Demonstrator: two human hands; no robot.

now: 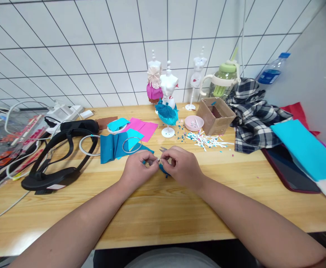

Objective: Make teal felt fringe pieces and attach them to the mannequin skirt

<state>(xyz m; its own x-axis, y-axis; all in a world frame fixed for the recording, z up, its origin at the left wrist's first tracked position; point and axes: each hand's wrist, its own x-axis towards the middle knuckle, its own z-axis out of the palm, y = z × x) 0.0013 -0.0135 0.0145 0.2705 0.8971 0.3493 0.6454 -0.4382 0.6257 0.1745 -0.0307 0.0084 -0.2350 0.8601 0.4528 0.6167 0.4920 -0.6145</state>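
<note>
My left hand (140, 165) and my right hand (181, 163) meet over the front middle of the table, each closed in a pinch. Between the fingertips is something tiny and whitish, too small to name. Under my right hand's fingers a piece of dark teal paper (163, 170) shows in part. Metal blade tips (163, 149), like those of scissors, poke out behind my right hand; the rest is hidden. Just beyond stands a white mini dress form (168, 85) wearing a ruffled teal paper skirt (167, 112).
Teal crepe paper (111, 147), pink paper (144, 128) and a ring (88, 145) lie left, beside a black headset (65, 175). White strips (207, 140), a pink bowl (194, 123), a cardboard box (216, 121) and a plaid cloth (252, 115) are right. Two more dress forms stand behind.
</note>
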